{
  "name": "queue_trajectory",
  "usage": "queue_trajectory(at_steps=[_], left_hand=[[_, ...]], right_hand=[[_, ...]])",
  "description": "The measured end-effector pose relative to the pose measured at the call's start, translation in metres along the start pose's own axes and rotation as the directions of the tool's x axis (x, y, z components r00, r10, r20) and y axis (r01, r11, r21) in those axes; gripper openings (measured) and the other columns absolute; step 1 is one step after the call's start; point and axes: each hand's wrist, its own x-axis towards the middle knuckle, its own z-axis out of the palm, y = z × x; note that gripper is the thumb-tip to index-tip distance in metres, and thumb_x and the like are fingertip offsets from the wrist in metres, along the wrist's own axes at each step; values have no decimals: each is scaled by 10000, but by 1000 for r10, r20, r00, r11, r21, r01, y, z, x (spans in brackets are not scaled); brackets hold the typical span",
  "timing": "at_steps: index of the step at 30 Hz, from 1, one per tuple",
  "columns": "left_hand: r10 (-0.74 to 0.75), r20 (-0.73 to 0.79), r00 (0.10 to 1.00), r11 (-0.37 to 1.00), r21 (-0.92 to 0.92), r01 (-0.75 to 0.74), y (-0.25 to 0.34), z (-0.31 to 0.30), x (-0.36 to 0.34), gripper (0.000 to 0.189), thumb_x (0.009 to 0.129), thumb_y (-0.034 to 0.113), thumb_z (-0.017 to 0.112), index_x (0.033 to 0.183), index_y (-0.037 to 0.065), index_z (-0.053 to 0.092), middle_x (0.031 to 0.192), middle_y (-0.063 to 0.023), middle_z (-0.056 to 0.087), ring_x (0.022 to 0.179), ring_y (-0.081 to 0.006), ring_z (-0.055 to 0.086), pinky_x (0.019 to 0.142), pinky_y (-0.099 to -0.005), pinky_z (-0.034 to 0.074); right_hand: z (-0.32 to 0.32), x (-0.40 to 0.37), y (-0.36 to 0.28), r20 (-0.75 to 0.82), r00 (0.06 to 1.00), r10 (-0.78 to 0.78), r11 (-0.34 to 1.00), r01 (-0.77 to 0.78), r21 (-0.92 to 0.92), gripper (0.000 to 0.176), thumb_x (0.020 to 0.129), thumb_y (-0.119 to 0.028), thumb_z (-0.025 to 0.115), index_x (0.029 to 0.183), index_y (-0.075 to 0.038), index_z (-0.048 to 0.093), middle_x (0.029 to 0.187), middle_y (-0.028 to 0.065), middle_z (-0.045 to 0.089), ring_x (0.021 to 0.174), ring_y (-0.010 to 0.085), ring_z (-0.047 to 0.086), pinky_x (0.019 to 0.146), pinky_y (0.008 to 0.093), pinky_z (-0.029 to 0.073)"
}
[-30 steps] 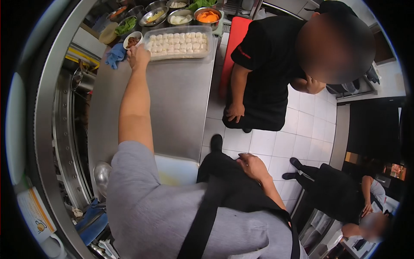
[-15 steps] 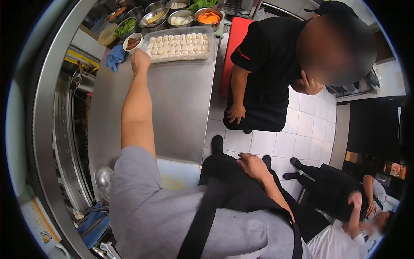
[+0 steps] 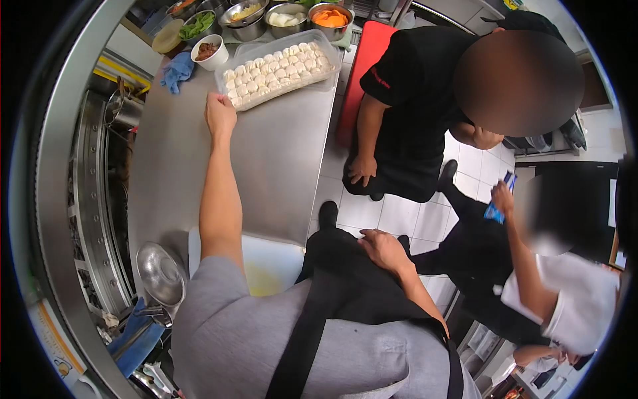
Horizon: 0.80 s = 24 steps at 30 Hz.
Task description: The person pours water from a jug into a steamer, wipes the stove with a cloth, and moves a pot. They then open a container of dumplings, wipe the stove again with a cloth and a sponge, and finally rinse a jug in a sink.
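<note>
My left hand (image 3: 220,118) is closed on the near left corner of a clear plastic tray (image 3: 335,73). Rows of round white pieces (image 3: 276,70), like dough balls or dumplings, fill the tray, which sits at an angle on the steel counter (image 3: 279,146). Just beyond my hand stands a white cup (image 3: 214,61) of brown food, apart from it. My right hand (image 3: 387,251) lies over the black apron at my lap, fingers loosely extended and holding nothing.
Steel bowls of cut vegetables (image 3: 330,18) line the counter's far end. A blue cloth (image 3: 177,72) lies at the left, a white cutting board (image 3: 279,256) and metal bowl (image 3: 161,274) nearer. A person in black (image 3: 405,113) sits at the right; another person in white (image 3: 571,292) is farther right.
The tray's left end has come toward me with my left hand, turning the tray askew. My right hand stays at my lap. A person in white has come closer, holding a blue packet.
</note>
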Motion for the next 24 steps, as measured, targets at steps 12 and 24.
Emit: queue_trajectory(at_steps=[12, 24], left_hand=[[-115, -57, 992, 993, 6, 115, -48, -83, -159, 101, 914, 91, 570, 943, 12, 514, 923, -197, 619, 874, -386, 604, 783, -463, 474], [-194, 81, 978, 966, 191, 176, -26, -150, -193, 297, 882, 282, 684, 1012, 50, 551, 1008, -137, 593, 937, -335, 606, 797, -426, 481]], right_hand=[[-6, 10, -12, 71, 993, -90, 996, 92, -17, 279, 926, -250, 604, 1067, -15, 658, 961, 190, 680, 899, 383, 652, 801, 449, 523], [-28, 97, -67, -431, 838, -335, 924, 383, 27, 173, 919, -179, 594, 985, -42, 675, 833, 192, 654, 741, 375, 640, 659, 441, 504]])
